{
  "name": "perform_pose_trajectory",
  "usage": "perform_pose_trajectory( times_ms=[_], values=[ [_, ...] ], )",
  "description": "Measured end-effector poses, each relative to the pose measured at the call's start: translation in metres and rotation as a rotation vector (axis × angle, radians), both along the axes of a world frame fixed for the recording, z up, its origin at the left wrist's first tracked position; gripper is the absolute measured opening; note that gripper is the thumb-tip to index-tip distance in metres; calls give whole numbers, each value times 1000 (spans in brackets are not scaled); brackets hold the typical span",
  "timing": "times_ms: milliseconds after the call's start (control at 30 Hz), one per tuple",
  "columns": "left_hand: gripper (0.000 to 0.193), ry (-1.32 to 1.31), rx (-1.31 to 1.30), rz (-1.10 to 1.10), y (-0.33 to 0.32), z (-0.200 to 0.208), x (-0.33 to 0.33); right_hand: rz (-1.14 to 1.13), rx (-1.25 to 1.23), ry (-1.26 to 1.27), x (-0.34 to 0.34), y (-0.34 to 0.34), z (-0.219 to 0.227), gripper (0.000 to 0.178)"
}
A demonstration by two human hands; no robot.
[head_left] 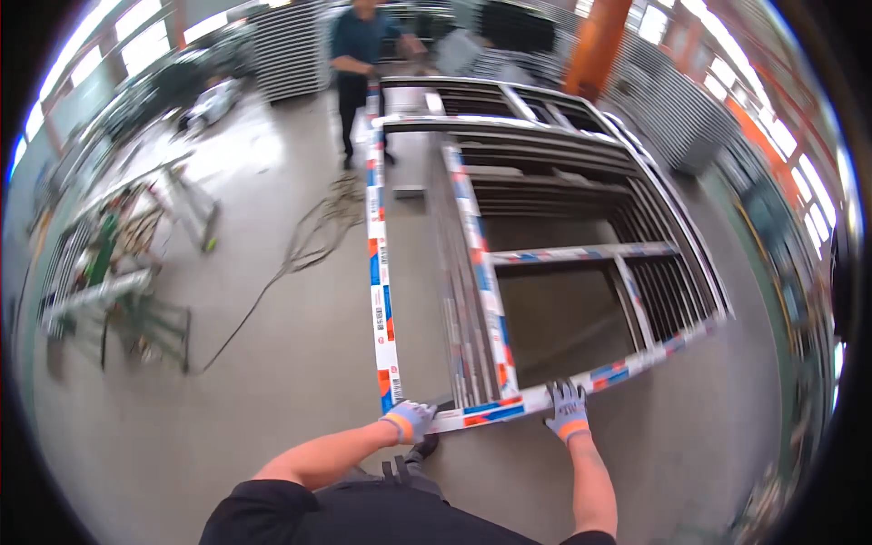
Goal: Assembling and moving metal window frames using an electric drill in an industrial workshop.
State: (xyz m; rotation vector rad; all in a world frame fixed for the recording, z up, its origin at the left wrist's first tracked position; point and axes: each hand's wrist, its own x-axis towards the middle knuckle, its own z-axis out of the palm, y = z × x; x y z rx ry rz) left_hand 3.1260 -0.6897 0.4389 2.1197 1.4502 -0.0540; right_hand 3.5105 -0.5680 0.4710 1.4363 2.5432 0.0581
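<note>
A large metal window frame, wrapped in white, blue and red printed film, lies across a stack of similar frames. My left hand, in a grey glove with an orange cuff band, grips its near left corner. Farther right along the near rail, my right hand, gloved alike, has its fingers over the top of the bar; their undersides are hidden. At the far left corner a co-worker in a dark teal shirt stands with one hand at the frame.
Left of me stands a green-legged workbench bearing metal parts. A cable trails over the grey floor between it and the frames. Stacked metal profiles stand at the back left. An orange column rises behind the frames, with more stacks to its right.
</note>
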Motion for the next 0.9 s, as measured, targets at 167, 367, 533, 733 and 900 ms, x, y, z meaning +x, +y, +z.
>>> perform_pose_trajectory(
  times_ms=[167,367,533,733,900],
  values=[
    [42,165,-134,156,2,21,21,186,-22,11,125,116,-38,74],
    [41,423,-105,354,-10,61,67,180,-150,-215,261,270,-65,45],
    [37,486,51,505,-14,34,101,325,-190,-216,281,311,-86,36],
    [35,503,169,605,-26,64,118,333,-260,-268,275,301,-53,31],
    [37,471,194,685,-41,45,116,354,-419,-158,235,234,2,43]
  ],
)
